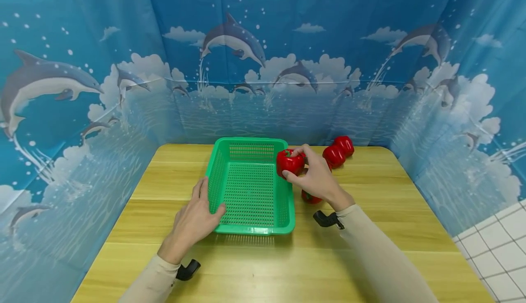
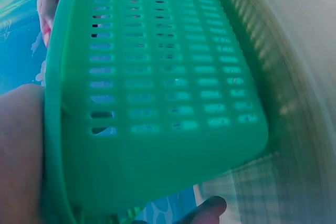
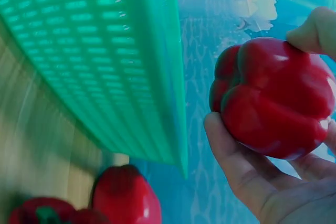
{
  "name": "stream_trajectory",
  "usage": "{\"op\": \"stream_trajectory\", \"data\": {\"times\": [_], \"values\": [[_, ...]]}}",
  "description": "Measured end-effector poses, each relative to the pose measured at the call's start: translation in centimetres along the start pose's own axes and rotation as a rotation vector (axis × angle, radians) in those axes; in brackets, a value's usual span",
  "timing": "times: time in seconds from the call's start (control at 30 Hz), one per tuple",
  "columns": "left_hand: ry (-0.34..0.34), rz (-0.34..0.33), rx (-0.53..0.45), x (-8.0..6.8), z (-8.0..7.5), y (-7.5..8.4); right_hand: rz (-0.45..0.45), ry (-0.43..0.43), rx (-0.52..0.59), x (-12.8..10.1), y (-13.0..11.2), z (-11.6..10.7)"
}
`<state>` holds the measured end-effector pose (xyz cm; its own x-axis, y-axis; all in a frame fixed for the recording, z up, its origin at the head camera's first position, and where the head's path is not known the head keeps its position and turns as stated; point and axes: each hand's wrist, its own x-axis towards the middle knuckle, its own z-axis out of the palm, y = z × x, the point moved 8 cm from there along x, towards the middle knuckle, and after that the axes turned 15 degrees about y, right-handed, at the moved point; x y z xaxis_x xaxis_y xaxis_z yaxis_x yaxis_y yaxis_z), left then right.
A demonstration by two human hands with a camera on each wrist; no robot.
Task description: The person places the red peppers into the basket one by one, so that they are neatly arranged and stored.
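A red bell pepper (image 1: 289, 163) is held in my right hand (image 1: 318, 175), thumb on one side and fingers on the other. It overlaps the right rim of a green plastic basket (image 1: 246, 231) in the head view. The right wrist view shows the pepper's lobed end (image 3: 278, 100), raised beside the basket wall (image 3: 105, 40). My left hand (image 1: 196, 218) grips the basket's near left corner, fingers along the left side and thumb over the rim. Through the left wrist camera, the slotted wall (image 2: 157, 77) fills most of the view. The basket's slotted floor is bare.
More red bell peppers lie on the wooden table (image 1: 255, 271) right of the basket: two at the back (image 1: 339, 151), one (image 1: 311, 198) partly under my right hand. A dolphin-print curtain (image 1: 263, 56) encloses the table's back and sides.
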<state>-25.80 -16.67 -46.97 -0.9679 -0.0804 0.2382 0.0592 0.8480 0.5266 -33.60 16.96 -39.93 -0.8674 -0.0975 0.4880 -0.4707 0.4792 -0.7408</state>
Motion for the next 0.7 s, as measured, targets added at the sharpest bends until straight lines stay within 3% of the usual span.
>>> {"op": "stream_trajectory", "data": {"times": [0.3,0.7], "values": [[0.035,-0.017,-0.006,0.1,0.7,0.4,0.016,-0.045,0.084,2.1,-0.8,2.9],[0.048,-0.036,0.003,-0.2,0.7,0.4,0.027,-0.051,0.105,5.0,-1.4,7.0]]}}
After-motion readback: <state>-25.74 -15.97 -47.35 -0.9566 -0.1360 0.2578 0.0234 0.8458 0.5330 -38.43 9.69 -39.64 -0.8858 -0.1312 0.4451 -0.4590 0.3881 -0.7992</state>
